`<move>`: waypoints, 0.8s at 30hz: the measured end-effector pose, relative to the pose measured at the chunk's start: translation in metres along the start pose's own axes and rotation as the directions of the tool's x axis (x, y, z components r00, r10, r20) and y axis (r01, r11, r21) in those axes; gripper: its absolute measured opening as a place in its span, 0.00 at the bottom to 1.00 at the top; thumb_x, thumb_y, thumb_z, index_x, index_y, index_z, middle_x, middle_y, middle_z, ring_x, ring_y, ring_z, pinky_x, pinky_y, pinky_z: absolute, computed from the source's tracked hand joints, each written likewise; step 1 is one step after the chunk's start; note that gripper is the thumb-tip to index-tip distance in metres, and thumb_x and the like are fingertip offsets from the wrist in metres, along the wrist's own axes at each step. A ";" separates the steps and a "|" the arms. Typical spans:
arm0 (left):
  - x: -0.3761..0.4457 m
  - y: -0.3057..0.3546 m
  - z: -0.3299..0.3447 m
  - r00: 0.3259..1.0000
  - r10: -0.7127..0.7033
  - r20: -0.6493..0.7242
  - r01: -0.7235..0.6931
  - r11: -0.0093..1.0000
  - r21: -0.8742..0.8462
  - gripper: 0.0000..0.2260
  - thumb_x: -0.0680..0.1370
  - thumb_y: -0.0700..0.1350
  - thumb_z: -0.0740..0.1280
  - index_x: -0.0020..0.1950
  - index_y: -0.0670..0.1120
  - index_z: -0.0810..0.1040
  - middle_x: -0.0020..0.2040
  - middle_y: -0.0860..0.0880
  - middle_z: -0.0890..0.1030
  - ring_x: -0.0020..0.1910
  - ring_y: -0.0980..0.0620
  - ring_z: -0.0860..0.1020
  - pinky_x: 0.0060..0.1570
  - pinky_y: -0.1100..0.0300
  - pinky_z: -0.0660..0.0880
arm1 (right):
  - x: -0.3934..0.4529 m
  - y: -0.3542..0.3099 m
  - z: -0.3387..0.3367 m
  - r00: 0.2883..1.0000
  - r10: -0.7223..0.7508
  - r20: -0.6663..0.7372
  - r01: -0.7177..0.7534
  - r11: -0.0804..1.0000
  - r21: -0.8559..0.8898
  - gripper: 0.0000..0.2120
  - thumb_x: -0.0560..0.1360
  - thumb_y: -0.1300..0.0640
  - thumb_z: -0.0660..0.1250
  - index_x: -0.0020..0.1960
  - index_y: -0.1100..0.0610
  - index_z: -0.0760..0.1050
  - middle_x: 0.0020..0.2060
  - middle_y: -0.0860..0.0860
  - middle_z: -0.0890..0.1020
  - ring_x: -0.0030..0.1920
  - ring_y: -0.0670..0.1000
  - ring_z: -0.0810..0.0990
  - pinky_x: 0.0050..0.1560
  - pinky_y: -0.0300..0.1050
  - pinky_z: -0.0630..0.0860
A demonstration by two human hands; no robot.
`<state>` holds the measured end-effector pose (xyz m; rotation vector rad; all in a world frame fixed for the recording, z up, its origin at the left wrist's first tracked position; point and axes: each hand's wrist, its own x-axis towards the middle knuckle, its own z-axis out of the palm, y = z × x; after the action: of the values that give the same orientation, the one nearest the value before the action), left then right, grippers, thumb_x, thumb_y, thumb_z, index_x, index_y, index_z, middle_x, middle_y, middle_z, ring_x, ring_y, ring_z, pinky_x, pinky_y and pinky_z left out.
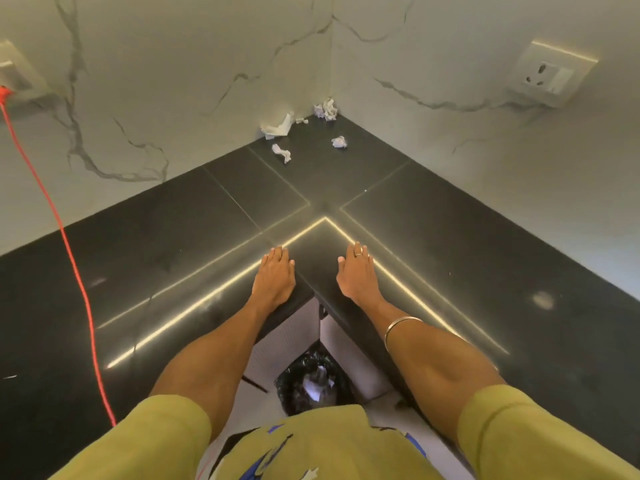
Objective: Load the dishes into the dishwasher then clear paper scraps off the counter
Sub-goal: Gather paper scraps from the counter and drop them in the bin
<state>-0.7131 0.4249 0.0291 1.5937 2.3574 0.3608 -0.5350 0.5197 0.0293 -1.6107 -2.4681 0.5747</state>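
Observation:
Several white crumpled paper scraps lie in the far corner of the black counter [207, 244]: a folded piece [277, 127] against the left wall, a ball [326, 109] in the very corner, a small ball [339, 142] and a twisted scrap [282, 153] nearer me. My left hand [274, 275] rests flat on the counter's inner front corner, fingers straight. My right hand [356, 270], with a ring, lies flat beside it, empty. Both hands are well short of the scraps. No dishes or dishwasher are in view.
A bin [310, 382] lined with a black bag, paper inside, stands on the floor below the counter corner. An orange cable [74, 271] runs across the left counter from a wall socket [14, 76]. Another socket [550, 74] sits on the right wall.

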 end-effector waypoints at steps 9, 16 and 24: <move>0.046 0.017 0.019 0.999 -0.018 -0.036 0.018 1.000 0.007 0.22 0.85 0.45 0.50 0.78 0.38 0.60 0.78 0.39 0.62 0.78 0.42 0.58 0.78 0.51 0.51 | 0.081 0.030 -0.013 0.999 0.017 0.038 -0.017 1.000 0.013 0.26 0.84 0.53 0.51 0.79 0.63 0.53 0.78 0.60 0.55 0.79 0.60 0.50 0.78 0.55 0.53; 0.109 0.013 0.016 1.000 0.011 -0.007 -0.011 1.000 0.015 0.22 0.85 0.45 0.49 0.79 0.39 0.57 0.79 0.40 0.58 0.79 0.43 0.55 0.78 0.51 0.50 | 0.129 0.038 -0.022 0.997 0.075 0.022 -0.076 0.997 0.027 0.26 0.84 0.54 0.51 0.79 0.63 0.52 0.79 0.60 0.54 0.79 0.60 0.50 0.78 0.56 0.53; 0.186 -0.001 0.014 0.997 0.075 -0.013 -0.075 0.997 -0.015 0.23 0.85 0.46 0.49 0.80 0.40 0.56 0.80 0.42 0.57 0.80 0.44 0.53 0.78 0.52 0.49 | 0.184 0.034 -0.013 0.986 0.167 0.001 -0.167 0.984 0.056 0.27 0.84 0.54 0.51 0.79 0.63 0.51 0.79 0.63 0.52 0.79 0.61 0.49 0.78 0.55 0.49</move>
<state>-0.7751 0.5984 0.0000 1.6813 2.3031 0.4049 -0.5786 0.7011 0.0108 -1.8070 -2.3069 0.6558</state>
